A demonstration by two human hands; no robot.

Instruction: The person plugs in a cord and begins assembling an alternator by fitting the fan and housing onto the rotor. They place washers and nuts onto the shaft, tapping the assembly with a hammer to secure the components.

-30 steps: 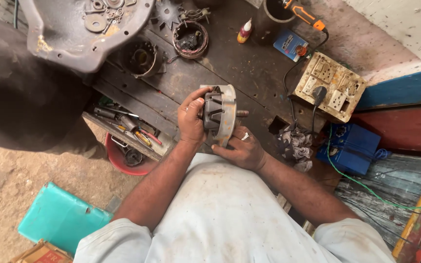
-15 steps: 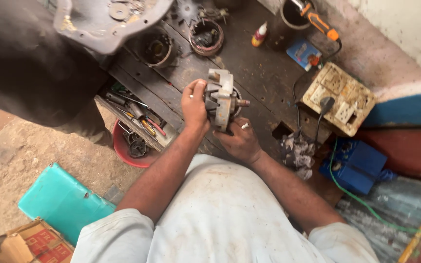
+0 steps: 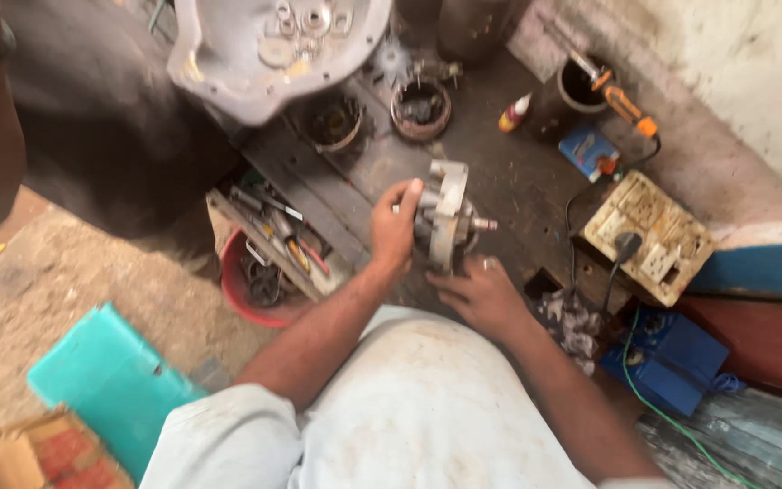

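I hold the metal motor part [image 3: 445, 217] up over the dark wooden bench [image 3: 509, 181], near its front edge. My left hand [image 3: 395, 228] has its grip clenched round the part's left side, fingers curled over the top. My right hand [image 3: 477, 294] sits under and just behind the part, fingers touching its lower edge; I cannot tell whether that grip closes on it. The part's short shaft points right, toward the bare stretch of bench between it and the cream switch board [image 3: 649, 237].

The space around it is tight. Left of my left wrist, at the bench edge, a tray of tools [image 3: 273, 231] sits over a red bowl [image 3: 244, 294]. Beyond the part lie two round coils [image 3: 420, 109] and a big grey metal casing [image 3: 264, 50]. A blue box [image 3: 672, 362] sits at my right, below the board.
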